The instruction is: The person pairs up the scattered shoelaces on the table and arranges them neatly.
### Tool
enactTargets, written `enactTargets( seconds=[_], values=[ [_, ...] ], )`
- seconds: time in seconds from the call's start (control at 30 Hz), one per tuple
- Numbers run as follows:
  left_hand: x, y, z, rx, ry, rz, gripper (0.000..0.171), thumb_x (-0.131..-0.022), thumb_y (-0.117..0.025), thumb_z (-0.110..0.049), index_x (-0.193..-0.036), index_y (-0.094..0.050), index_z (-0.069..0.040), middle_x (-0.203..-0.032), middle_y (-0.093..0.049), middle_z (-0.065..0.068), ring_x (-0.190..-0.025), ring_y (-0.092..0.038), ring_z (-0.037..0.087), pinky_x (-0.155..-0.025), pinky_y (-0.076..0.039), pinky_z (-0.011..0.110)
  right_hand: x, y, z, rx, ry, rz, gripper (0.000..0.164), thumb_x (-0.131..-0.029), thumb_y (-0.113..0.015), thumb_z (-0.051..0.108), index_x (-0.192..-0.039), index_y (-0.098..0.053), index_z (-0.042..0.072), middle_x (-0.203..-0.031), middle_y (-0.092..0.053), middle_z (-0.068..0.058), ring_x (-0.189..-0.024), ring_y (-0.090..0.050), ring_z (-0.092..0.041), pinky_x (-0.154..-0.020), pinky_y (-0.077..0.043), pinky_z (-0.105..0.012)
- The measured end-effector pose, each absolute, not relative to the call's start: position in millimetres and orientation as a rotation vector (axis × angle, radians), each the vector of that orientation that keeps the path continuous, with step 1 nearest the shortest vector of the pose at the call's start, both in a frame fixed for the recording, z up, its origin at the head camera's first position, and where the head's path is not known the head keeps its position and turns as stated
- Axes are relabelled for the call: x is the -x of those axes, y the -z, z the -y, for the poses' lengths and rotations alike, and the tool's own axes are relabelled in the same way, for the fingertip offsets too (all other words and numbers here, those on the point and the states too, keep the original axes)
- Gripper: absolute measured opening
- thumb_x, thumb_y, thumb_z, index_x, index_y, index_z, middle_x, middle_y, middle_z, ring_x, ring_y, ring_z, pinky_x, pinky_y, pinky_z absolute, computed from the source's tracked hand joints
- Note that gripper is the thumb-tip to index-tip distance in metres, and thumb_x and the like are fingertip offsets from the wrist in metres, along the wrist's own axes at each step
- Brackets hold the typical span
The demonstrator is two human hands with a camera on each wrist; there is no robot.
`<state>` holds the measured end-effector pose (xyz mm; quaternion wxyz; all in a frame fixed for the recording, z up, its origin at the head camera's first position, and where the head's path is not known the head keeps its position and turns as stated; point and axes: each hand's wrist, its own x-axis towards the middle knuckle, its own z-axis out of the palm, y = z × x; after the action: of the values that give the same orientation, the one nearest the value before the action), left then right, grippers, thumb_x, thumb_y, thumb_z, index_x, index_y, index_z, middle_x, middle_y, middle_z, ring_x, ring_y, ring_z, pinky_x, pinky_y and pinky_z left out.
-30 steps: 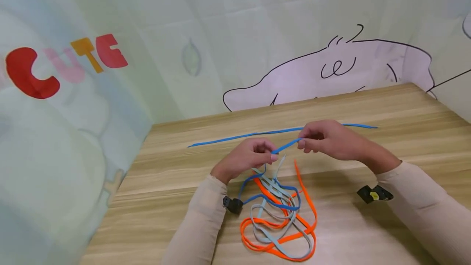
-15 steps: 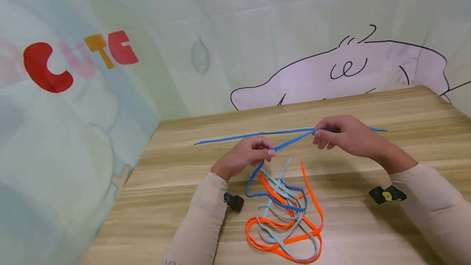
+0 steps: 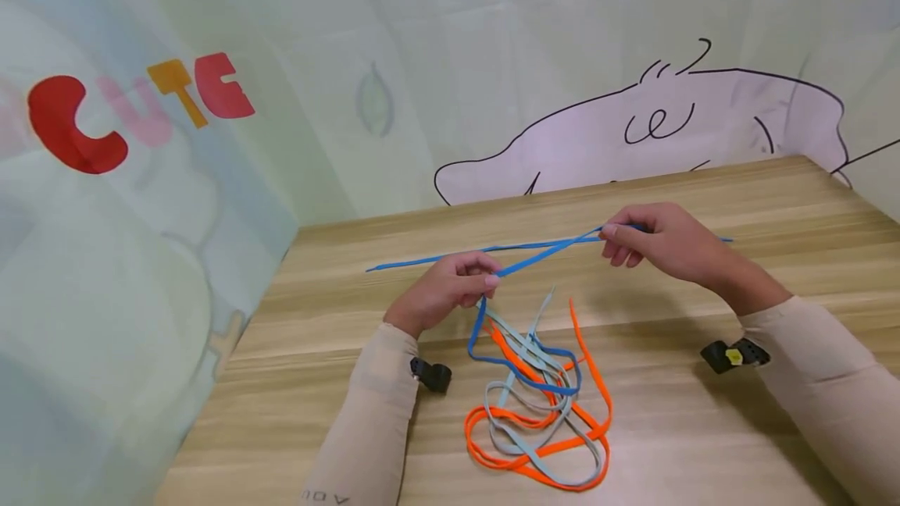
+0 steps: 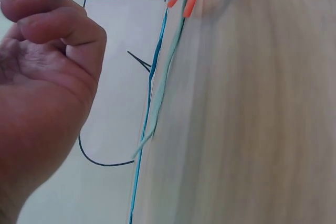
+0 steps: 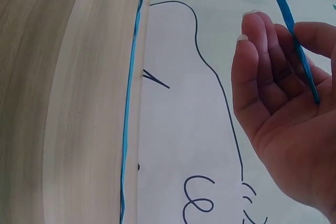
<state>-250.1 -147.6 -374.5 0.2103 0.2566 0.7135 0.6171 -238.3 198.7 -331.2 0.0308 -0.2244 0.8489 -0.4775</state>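
A flat blue shoelace (image 3: 530,259) is stretched between both hands above the table. My left hand (image 3: 450,287) pinches it between thumb and fingers, and its slack hangs down into a tangle of laces. My right hand (image 3: 664,244) pinches the same lace near its end; in the right wrist view the tip of the blue lace (image 5: 307,72) lies against the palm. Behind the hands, a second blue shoelace (image 3: 408,263) lies nearly straight across the table. Orange laces (image 3: 598,381) and pale grey-green laces (image 3: 587,484) lie looped together in front of the hands.
The wood-grain table (image 3: 295,381) meets a printed cloth backdrop (image 3: 337,100) at its far and left edges. Black cameras are strapped to the wrists, the left camera (image 3: 432,375) beside the tangle and the right camera (image 3: 731,355) to its right.
The hands have moved apart, the right one rightward and up, so a longer stretch of blue lace shows between them. Part of the blue lace has been drawn up from the tangle.
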Motion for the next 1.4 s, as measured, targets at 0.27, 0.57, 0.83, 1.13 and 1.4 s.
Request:
enactTargets(
  seconds=[0.27,0.57,0.83,1.13,1.4],
  values=[
    [250,376,156,-0.690,-1.817,-1.968,0.014,-0.099,-0.061,-0.015,-0.109,-0.067,-0.008,-0.084,-0.060,0.005,-0.062,-0.042,0.015,-0.060,-0.037,0.025,241,331,-196,0.638,1.543,-2.608,0.030,-0.104,-0.057,0.029,-0.103,-0.068,0.001,-0.095,-0.070,-0.017,-0.083,-0.068,-0.025,-0.073,-0.058,-0.032],
    [252,376,156,-0.644,-2.086,-1.954,0.011,-0.098,-0.059,-0.006,-0.097,-0.070,-0.010,-0.078,-0.059,0.003,-0.072,-0.056,0.015,-0.071,-0.046,0.025,239,335,-200,0.542,1.644,-2.617,0.033,-0.103,-0.058,0.030,-0.106,-0.068,-0.001,-0.094,-0.070,-0.018,-0.082,-0.066,-0.035,-0.072,-0.058,-0.034],
    [255,379,160,-0.581,-2.296,-1.869,0.020,-0.098,-0.054,0.000,-0.094,-0.069,-0.013,-0.081,-0.064,0.000,-0.075,-0.060,0.012,-0.077,-0.051,0.026,240,338,-202,0.504,1.685,-2.617,0.036,-0.105,-0.055,0.031,-0.107,-0.067,-0.003,-0.092,-0.069,-0.015,-0.079,-0.067,-0.028,-0.070,-0.058,-0.032],
    [257,380,164,-0.494,-2.405,-1.794,0.024,-0.098,-0.053,0.001,-0.093,-0.070,-0.015,-0.079,-0.061,0.000,-0.073,-0.057,0.014,-0.072,-0.050,0.028,243,339,-206,0.489,1.748,-2.602,0.038,-0.104,-0.056,0.032,-0.106,-0.067,-0.005,-0.090,-0.069,-0.016,-0.077,-0.067,-0.027,-0.069,-0.058,-0.032],
    [258,382,165,-0.457,-2.458,-1.752,0.026,-0.099,-0.051,0.001,-0.092,-0.070,-0.015,-0.077,-0.061,-0.001,-0.072,-0.058,0.013,-0.071,-0.049,0.026,244,340,-208,0.460,1.760,-2.614,0.038,-0.104,-0.056,0.032,-0.104,-0.067,-0.004,-0.089,-0.069,-0.015,-0.076,-0.067,-0.026,-0.069,-0.058,-0.032]
  ],
)
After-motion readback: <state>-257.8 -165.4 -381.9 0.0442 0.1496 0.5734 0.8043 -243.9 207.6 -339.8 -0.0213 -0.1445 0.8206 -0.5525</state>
